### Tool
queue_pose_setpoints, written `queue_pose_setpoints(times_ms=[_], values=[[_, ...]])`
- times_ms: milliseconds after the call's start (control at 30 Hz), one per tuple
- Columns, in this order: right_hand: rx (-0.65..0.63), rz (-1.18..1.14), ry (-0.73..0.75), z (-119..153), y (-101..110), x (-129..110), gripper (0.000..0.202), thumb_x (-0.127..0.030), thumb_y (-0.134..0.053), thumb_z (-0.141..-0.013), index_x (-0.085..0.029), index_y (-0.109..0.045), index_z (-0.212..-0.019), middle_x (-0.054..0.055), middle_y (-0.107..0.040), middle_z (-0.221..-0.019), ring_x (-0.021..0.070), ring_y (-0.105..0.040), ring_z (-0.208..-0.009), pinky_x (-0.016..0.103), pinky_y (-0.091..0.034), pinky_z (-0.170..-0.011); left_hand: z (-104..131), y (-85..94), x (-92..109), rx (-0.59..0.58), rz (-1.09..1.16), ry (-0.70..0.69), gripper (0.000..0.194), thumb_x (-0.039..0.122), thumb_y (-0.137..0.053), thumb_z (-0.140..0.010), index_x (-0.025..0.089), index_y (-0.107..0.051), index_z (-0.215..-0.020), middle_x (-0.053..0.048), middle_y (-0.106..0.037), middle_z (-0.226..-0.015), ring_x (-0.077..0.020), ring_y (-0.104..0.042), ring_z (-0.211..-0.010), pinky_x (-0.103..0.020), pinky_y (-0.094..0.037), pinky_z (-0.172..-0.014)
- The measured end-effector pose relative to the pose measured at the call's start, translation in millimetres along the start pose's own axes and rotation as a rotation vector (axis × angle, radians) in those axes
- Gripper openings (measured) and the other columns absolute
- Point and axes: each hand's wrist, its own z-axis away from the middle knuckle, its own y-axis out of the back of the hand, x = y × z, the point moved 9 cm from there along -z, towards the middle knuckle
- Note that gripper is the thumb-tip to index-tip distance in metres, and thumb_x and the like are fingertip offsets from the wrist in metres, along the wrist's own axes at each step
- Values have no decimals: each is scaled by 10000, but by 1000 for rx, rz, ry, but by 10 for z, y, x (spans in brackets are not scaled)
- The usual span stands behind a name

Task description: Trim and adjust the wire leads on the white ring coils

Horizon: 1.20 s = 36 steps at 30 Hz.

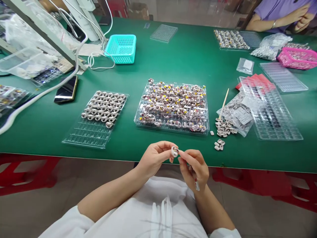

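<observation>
My left hand [155, 158] pinches a small white ring-shaped casing [174, 151] with tiny parts visible inside it, just over the table's front edge. Beside it, my right hand [195, 167] has its fingertips at the casing's right side, where something small and dark shows. A slim tool with a pale end [197, 185] is tucked in the right hand's curled fingers; most of it is hidden. Beyond the hands lies a stack of clear trays [170, 129] filled with similar white pieces carrying yellow and red bits. To the left, another clear tray [85, 134] holds rows of white casings.
Loose white caps [224, 127] lie right of the trays, near a wooden stick [224, 102] and plastic bags [239, 114]. An empty clear tray [277, 115] rests farther right. A phone [66, 89], turquoise basket [121, 49] and white cable [47, 89] are left. A co-worker's arms [284, 21] show across.
</observation>
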Motion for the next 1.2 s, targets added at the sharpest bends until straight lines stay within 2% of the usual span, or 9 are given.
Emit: queue_pose_setpoints(times_ms=[133, 400, 600, 767, 1000, 1200], values=[[8, 58, 87, 31, -44, -22, 513, -5, -638, -861, -271, -627, -1299, 46, -642, -913, 141, -651, -772, 255, -576, -640, 7, 35, -25, 21, -51, -15, 137, 229, -824, -747, 136, -759, -824, -29, -715, -730, -89, -598, -624, -195, -490, -615], [-33, 122, 176, 53, -33, 12, 474, -67, -649, -869, -265, -618, -1300, 51, -661, -888, 143, -646, -708, 270, -561, -605, 59, 26, 83, 81, -165, -48, 224, 308, -849, -717, 133, -754, -818, -43, -736, -726, -112, -633, -646, -208, -521, -622], [-83, 159, 234, -7, -25, -28, 448, -84, -653, -866, -271, -617, -1271, 44, -676, -843, 153, -636, -678, 286, -534, -580, 54, 24, 63, 76, -204, -27, 239, 321, -848, -705, 132, -752, -813, -42, -721, -710, -113, -599, -609, -221, -503, -592], [-110, 189, 300, -20, -14, -46, 387, -79, -672, -844, -233, -632, -1196, 53, -673, -830, 160, -621, -675, 293, -522, -582, 36, 16, 20, 53, -178, -8, 175, 278, -835, -722, 146, -759, -809, -28, -717, -734, -97, -581, -604, -206, -489, -580], [-137, 264, 316, -14, -33, -13, 322, -117, -684, -839, -252, -628, -1125, 35, -678, -823, 142, -603, -650, 272, -509, -569, 23, 38, -25, 52, -172, 32, 171, 269, -835, -720, 137, -760, -797, -28, -710, -726, -88, -567, -583, -198, -478, -563], [-167, 289, 271, -27, -31, -38, 276, -122, -640, -865, -246, -638, -1111, 31, -685, -841, 117, -606, -620, 248, -510, -570, -26, 44, -45, 46, -226, 38, 158, 270, -826, -722, 151, -763, -803, -32, -719, -738, -109, -583, -614, -208, -491, -579]])
